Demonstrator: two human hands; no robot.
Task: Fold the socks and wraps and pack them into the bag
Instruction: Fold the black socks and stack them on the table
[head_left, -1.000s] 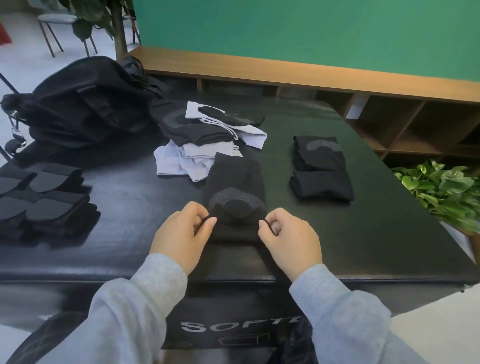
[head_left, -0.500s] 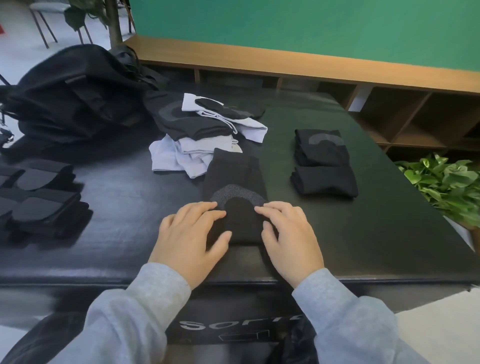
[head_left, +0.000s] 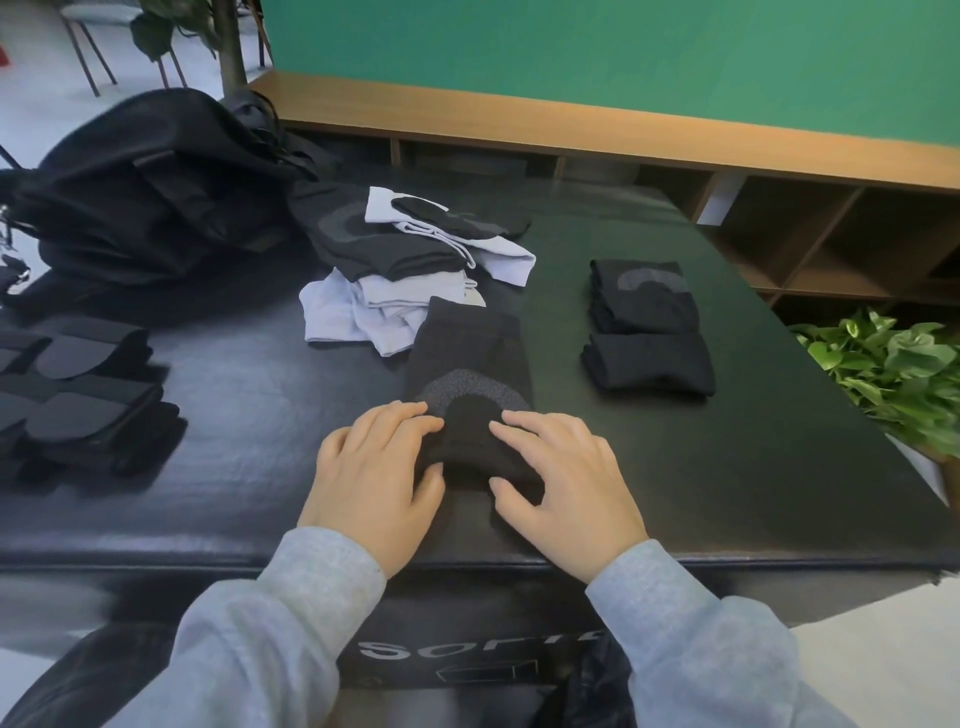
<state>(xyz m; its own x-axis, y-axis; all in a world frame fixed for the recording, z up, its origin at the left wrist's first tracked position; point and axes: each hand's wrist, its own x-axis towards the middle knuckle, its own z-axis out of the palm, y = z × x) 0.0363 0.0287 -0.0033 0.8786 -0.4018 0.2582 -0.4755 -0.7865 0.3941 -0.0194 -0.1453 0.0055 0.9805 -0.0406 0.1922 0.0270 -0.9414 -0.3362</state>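
Observation:
A black sock (head_left: 470, 358) with a grey heel patch lies flat on the black table (head_left: 249, 415) in front of me, its near end folded over. My left hand (head_left: 376, 475) presses on the fold's left side with straight fingers. My right hand (head_left: 563, 480) presses its right side the same way. Behind the sock lies a loose pile of white and black socks (head_left: 410, 265). Two folded black socks (head_left: 647, 325) sit at the right. A black bag (head_left: 150, 192) stands at the far left.
Folded black wraps (head_left: 78, 395) are stacked at the table's left edge. A wooden shelf unit (head_left: 675, 150) runs behind the table under a green wall. A leafy plant (head_left: 893, 374) stands off the right edge.
Both hands went from pinching the sock's near end with curled fingers to lying flat on it; the near end now lies folded over toward the heel patch.

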